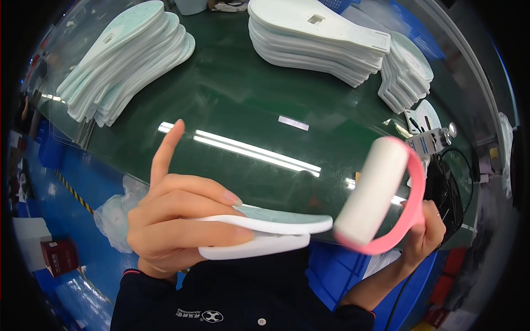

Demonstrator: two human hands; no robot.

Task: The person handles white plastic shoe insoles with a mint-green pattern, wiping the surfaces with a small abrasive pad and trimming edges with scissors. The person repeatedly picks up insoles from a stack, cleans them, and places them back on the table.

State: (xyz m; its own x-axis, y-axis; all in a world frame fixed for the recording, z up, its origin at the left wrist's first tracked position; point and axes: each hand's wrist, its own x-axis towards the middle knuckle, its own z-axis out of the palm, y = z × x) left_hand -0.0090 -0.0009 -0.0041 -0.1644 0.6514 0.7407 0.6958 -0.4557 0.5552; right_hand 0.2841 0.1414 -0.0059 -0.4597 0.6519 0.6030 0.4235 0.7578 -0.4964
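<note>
A person's left hand (pixel 176 218) grips two stacked white insoles (pixel 270 231), index finger raised, the soles' tips jutting past the fingertips toward the right hand (pixel 425 229), which is closed around the pink frame of a white roller (pixel 371 190) just beyond those tips. Ahead of both hands the dark green glass tabletop (pixel 248 105) lies open to three insole stacks (pixel 317 38) along its far edge.
</note>
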